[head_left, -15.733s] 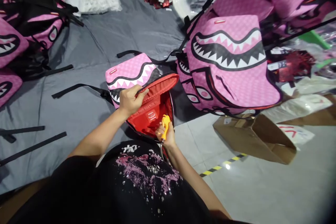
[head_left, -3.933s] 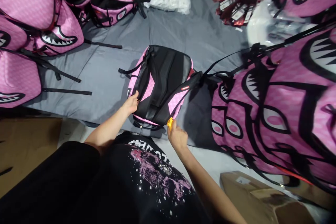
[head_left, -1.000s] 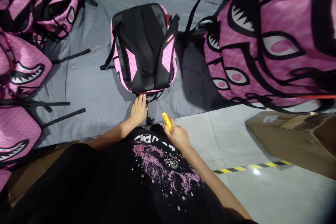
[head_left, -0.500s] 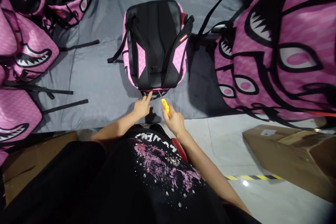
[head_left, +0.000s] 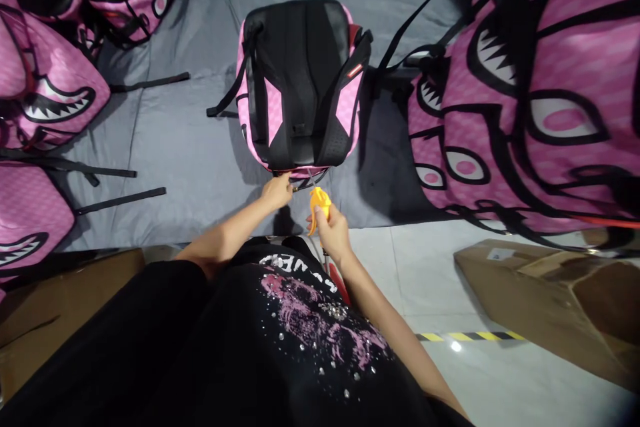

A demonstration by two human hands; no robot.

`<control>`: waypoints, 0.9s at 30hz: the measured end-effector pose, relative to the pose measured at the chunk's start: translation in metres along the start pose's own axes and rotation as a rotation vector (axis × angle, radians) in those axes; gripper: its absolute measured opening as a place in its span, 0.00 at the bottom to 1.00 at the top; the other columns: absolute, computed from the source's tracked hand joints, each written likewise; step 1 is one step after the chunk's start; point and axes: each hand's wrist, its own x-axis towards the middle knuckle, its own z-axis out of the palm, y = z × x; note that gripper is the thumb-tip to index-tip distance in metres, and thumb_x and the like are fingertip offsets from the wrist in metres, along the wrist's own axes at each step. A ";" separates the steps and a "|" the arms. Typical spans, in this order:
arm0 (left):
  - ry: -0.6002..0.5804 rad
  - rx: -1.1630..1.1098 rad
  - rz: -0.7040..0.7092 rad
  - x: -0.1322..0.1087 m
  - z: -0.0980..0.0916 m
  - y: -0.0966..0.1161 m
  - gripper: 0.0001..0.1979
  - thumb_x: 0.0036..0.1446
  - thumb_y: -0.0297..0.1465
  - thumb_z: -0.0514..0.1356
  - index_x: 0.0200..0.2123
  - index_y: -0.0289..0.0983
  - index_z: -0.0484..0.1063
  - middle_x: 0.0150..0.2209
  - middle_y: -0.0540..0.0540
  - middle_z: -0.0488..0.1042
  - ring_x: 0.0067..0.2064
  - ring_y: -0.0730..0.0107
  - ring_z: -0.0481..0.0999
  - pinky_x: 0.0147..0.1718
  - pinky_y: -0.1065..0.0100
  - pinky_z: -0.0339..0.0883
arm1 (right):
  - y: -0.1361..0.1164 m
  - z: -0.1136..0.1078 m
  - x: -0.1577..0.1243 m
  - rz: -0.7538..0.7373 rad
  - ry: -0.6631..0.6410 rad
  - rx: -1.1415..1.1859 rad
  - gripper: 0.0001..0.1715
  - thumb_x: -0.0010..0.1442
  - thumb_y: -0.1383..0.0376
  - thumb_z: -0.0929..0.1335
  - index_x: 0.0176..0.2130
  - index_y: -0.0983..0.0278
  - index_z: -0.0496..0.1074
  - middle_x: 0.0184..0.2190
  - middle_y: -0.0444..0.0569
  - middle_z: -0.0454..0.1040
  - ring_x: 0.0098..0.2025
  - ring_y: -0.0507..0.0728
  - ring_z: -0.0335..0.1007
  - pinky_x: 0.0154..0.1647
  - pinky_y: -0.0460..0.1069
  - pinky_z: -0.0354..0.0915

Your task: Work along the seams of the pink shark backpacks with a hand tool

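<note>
A pink and black backpack point(head_left: 301, 80) lies on the grey cloth with its padded back and shoulder straps facing up. My left hand point(head_left: 278, 192) is at its near edge, fingers curled in against the pink trim; the fingertips are partly hidden. In my right hand point(head_left: 333, 230) is a pair of yellow-handled thread snips point(head_left: 319, 200), the handles spread somewhat apart. Their thin metal tip points up at the same edge, just right of my left hand. Below that edge a dark loop, perhaps the top handle, shows between my hands.
Grey cloth point(head_left: 180, 147) covers the work surface. Pink shark-face backpacks lie at the left point(head_left: 60, 93) and stand large at the right point(head_left: 470, 107), their straps trailing inward. A cardboard box point(head_left: 525, 287) is on the tiled floor at right, another box point(head_left: 80, 293) at lower left.
My left hand's extended fingers have curled in at the backpack's edge. The snips' handles have spread apart, and my right hand has moved very slightly. The view has shifted a little.
</note>
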 end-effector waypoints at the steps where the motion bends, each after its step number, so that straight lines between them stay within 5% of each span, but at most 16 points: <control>1: 0.007 0.007 0.056 -0.007 0.004 -0.003 0.26 0.66 0.30 0.51 0.67 0.42 0.56 0.57 0.41 0.74 0.55 0.61 0.76 0.51 0.64 0.69 | -0.003 -0.006 0.003 0.033 -0.023 0.005 0.27 0.70 0.51 0.54 0.53 0.67 0.66 0.34 0.52 0.80 0.29 0.55 0.78 0.29 0.47 0.71; 5: 0.031 0.088 0.191 -0.037 0.016 -0.007 0.36 0.61 0.24 0.56 0.70 0.47 0.52 0.68 0.41 0.58 0.66 0.53 0.62 0.58 0.56 0.65 | -0.012 -0.037 0.015 0.155 -0.093 -0.091 0.24 0.69 0.51 0.57 0.50 0.65 0.67 0.31 0.49 0.79 0.26 0.55 0.76 0.27 0.47 0.70; 9: 0.101 0.130 0.233 -0.054 0.002 0.011 0.29 0.65 0.26 0.50 0.68 0.42 0.57 0.62 0.35 0.67 0.58 0.51 0.71 0.53 0.52 0.68 | -0.012 -0.039 0.001 0.231 -0.069 -0.384 0.22 0.69 0.54 0.60 0.54 0.65 0.68 0.34 0.53 0.79 0.37 0.61 0.78 0.38 0.51 0.69; 13: 0.291 0.193 0.391 -0.034 -0.027 0.033 0.32 0.65 0.26 0.50 0.71 0.45 0.49 0.72 0.38 0.50 0.70 0.50 0.53 0.65 0.47 0.52 | -0.006 -0.017 -0.024 0.233 -0.077 -0.561 0.25 0.70 0.57 0.58 0.60 0.67 0.64 0.40 0.60 0.79 0.45 0.65 0.77 0.45 0.55 0.66; 15: 0.325 0.244 0.398 -0.010 -0.036 0.038 0.35 0.62 0.23 0.52 0.71 0.39 0.50 0.72 0.34 0.47 0.72 0.47 0.47 0.67 0.44 0.45 | -0.003 -0.012 -0.028 0.221 -0.095 -0.578 0.25 0.70 0.57 0.58 0.60 0.67 0.64 0.40 0.59 0.79 0.44 0.63 0.77 0.44 0.53 0.66; 19: 0.327 0.215 0.332 0.027 -0.043 0.042 0.31 0.57 0.21 0.55 0.64 0.26 0.62 0.63 0.25 0.64 0.65 0.46 0.64 0.64 0.46 0.51 | -0.003 -0.017 -0.023 0.183 -0.089 -0.516 0.27 0.71 0.57 0.55 0.60 0.66 0.65 0.40 0.56 0.79 0.42 0.60 0.78 0.41 0.51 0.67; 23: 0.411 0.086 0.320 0.026 -0.047 0.048 0.28 0.52 0.21 0.58 0.58 0.30 0.71 0.55 0.31 0.74 0.56 0.52 0.74 0.60 0.52 0.60 | -0.011 -0.014 -0.024 0.102 -0.041 -0.405 0.27 0.70 0.58 0.56 0.62 0.62 0.66 0.42 0.51 0.80 0.44 0.57 0.77 0.41 0.49 0.69; 27: 0.535 -0.170 0.253 0.023 -0.075 0.058 0.23 0.48 0.21 0.58 0.48 0.36 0.79 0.41 0.38 0.81 0.43 0.56 0.80 0.47 0.59 0.70 | -0.029 -0.013 -0.031 0.066 0.050 -0.366 0.23 0.69 0.59 0.59 0.57 0.64 0.70 0.41 0.52 0.80 0.43 0.58 0.78 0.39 0.48 0.68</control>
